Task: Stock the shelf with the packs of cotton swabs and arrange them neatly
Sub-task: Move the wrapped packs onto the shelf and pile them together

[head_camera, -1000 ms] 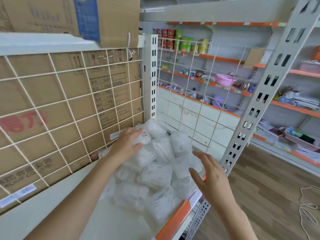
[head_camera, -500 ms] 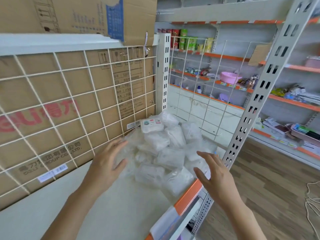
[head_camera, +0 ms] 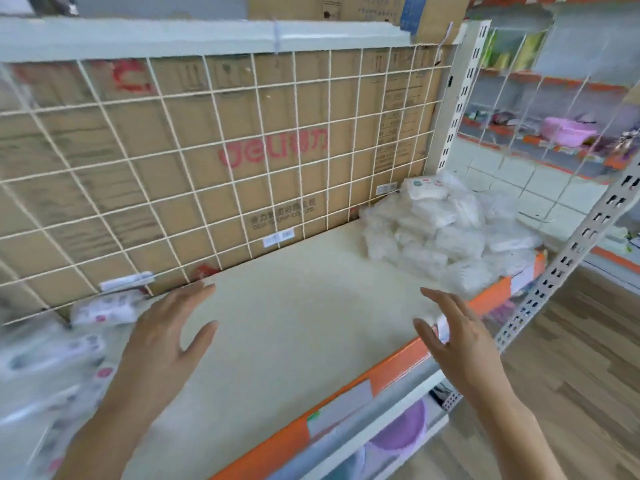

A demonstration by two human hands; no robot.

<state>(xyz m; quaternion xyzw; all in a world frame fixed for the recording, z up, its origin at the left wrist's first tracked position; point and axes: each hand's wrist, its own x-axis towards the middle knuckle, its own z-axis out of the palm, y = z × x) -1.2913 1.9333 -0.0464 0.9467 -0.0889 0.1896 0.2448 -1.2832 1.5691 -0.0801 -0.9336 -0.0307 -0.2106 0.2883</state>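
Both our hands are empty: the left hand [head_camera: 166, 344] and the right hand [head_camera: 457, 344] hover over the shelf board [head_camera: 294, 323], fingers straight and spread. The packs of cotton swabs [head_camera: 443, 237] lie well apart from them, heaped at the right end of the shelf, between the wire grid [head_camera: 207, 168] and the orange front edge [head_camera: 398, 367]. We judge them light and soft, with slippery film, so we should take each by its flat sides. They look whitish and translucent; the top one shows a printed label.
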